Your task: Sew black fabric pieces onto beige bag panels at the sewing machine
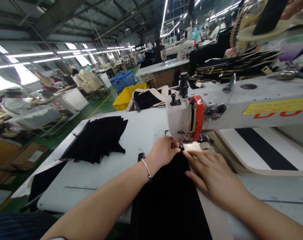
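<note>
A long black fabric panel [175,200] with a pale strip [213,213] along its right side runs from the front edge up to the sewing machine [182,116]. At its far end, beside the presser foot [181,146], my left hand [163,151] is closed in a pinch on the fabric; the fingertips partly hide the spot. My right hand [208,170] lies flat with fingers stretched over the pale strip and the panel's right edge, just in front of the needle area. The machine's lamp lights the bed there. A small black tab [141,156] shows beside my left wrist.
A pile of black fabric pieces [96,138] lies on the white table [151,123] at left. Stacked pale panels with a black stripe [266,150] sit under the machine arm. Behind are a yellow crate [123,101], a blue basket [123,80] and zippered black pieces [231,68].
</note>
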Demonstrator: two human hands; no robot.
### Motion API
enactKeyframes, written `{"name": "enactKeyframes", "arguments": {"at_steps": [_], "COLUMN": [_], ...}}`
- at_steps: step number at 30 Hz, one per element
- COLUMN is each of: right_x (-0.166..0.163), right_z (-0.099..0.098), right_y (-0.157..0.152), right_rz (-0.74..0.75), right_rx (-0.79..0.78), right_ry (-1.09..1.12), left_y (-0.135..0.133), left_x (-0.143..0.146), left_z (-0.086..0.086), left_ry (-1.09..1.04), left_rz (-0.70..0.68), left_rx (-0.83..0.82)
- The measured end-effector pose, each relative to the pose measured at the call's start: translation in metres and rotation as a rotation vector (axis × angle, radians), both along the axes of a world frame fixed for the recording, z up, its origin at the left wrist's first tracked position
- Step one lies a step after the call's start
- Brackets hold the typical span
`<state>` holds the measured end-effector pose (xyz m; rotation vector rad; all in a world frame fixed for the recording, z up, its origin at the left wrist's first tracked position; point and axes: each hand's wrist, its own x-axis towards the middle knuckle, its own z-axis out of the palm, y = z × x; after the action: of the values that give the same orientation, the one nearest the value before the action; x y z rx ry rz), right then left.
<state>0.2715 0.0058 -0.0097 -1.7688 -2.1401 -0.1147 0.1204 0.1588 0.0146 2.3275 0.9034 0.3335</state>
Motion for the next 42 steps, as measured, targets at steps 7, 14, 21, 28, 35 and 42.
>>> {"name": "enactKeyframes", "arguments": {"at_steps": [7,14,21,28,35,42], "right_x": [0.002,0.002,-0.001,-0.008,-0.033,-0.044], "right_z": [0.001,-0.001,0.004,0.005,0.005,0.001], "right_y": [-0.002,-0.001,-0.003,-0.028,-0.116,-0.139], "right_rz": [0.020,-0.001,-0.015,-0.008,0.136,0.187], "right_rx": [-0.002,-0.008,-0.001,0.030,0.212,0.244], "right_ry": [0.017,0.026,0.028,-0.005,-0.061,-0.209], "left_y": [-0.031,-0.047,-0.035,-0.061,-0.151,-0.153], "left_x": [-0.016,-0.036,-0.035,-0.052,-0.116,-0.129], "left_z": [0.014,0.005,-0.006,0.017,0.020,0.018], "left_ry": [0.069,0.120,0.074,0.168,0.154,0.174], "left_rz": [-0.150,-0.304,-0.322,-0.386,-0.710,-0.681], "left_rx": [0.350,0.489,0.489,0.469,0.613,0.618]}}
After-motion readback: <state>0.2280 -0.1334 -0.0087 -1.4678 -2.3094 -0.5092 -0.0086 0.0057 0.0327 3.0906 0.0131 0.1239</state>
